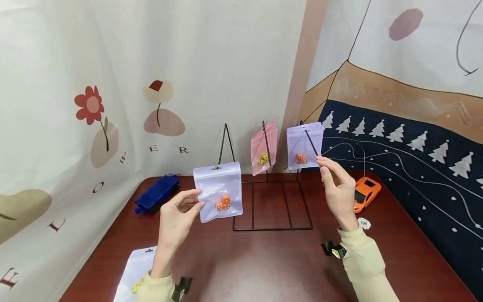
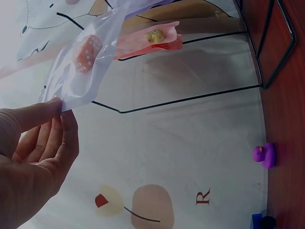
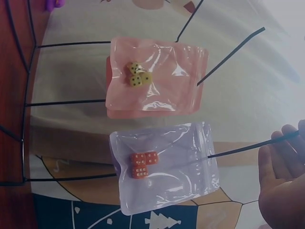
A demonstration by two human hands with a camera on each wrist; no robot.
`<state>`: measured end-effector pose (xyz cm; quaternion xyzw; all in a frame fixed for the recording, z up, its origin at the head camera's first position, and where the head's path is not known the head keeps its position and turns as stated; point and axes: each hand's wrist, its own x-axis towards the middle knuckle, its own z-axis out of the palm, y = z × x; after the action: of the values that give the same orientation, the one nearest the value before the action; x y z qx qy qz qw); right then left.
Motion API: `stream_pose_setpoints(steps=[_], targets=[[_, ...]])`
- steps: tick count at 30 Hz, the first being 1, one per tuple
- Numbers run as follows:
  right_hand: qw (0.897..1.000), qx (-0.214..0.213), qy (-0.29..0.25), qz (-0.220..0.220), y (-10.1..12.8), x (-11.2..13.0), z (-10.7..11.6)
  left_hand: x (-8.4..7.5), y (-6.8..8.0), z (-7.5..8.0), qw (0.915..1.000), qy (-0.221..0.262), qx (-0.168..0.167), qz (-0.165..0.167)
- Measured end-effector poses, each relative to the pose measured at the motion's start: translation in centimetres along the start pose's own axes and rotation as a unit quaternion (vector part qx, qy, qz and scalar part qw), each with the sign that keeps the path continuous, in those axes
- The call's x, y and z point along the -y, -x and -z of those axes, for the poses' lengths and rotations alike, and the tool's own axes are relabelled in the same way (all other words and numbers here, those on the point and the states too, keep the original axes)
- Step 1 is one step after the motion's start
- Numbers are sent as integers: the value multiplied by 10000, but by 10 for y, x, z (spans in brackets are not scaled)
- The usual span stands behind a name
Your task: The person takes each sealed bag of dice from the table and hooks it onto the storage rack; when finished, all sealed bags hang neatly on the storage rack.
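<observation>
Before the left hook (image 1: 222, 145) of a black wire rack (image 1: 271, 229), a lilac zip bag (image 1: 219, 188) holding orange dice (image 1: 223, 203) is pinched at its left edge by the left grip (image 1: 175, 224). From that grip the bag lies to the right, its long axis nearly upright; its hang hole (image 1: 216, 168) is seen right at the hook's end, though whether the wire is threaded through cannot be told. The right grip (image 1: 337, 188) is placed farther off, its fingertips laid against the tip of the right hook (image 1: 311, 143); whether that wire is pinched cannot be made out. A second lilac bag (image 1: 296, 144) is hung there, and a pink bag (image 1: 258, 147) with yellow dice (image 1: 263, 158) on the middle hook (image 1: 266, 140). The rack is stood on a glossy red-brown desk (image 1: 264, 260), where a third lilac bag (image 1: 130, 268) is partly hidden by the left sleeve (image 1: 158, 289). An orange toy car (image 1: 366, 193) is set at the right; the corner is enclosed by printed cloth (image 1: 226, 54).
</observation>
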<state>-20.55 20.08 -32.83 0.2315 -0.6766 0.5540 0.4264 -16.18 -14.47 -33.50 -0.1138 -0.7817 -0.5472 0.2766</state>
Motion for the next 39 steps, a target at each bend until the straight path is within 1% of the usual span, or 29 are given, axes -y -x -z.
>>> stream_pose_setpoints(steps=[3, 5, 9, 13, 17, 23, 25, 28, 33, 39], targets=[[10000, -8, 6, 5, 2, 0, 0, 15, -2, -1, 10000, 22, 90, 26], [10000, -6, -23, 27, 2, -1, 0, 21, -3, -2, 9999, 52, 117, -46], [10000, 17, -88, 32, 1, -1, -2, 26, -7, -3, 9997, 139, 52, -173], [10000, -9, -82, 12, 1, -1, 0, 27, -12, -8, 9997, 215, 22, -63], [10000, -21, -19, -16, 2, -1, 0, 26, -17, -11, 9993, 333, 33, 181], [10000, 24, -58, -24, 0, 0, -2, 5, -29, -14, 9993, 322, 59, 199], [10000, 31, -84, 0, -1, 0, -2, 1, -33, -16, 9993, 314, 61, 168], [9999, 27, -127, 57, -3, 0, -2, 0, -41, -19, 9993, 352, 31, 97], [10000, -7, -95, 3, -2, 0, -2, 5, -52, -25, 9993, 377, -66, -18], [10000, 12, -42, -75, 1, 1, -2, 8, -61, -32, 9989, 435, -110, 96]])
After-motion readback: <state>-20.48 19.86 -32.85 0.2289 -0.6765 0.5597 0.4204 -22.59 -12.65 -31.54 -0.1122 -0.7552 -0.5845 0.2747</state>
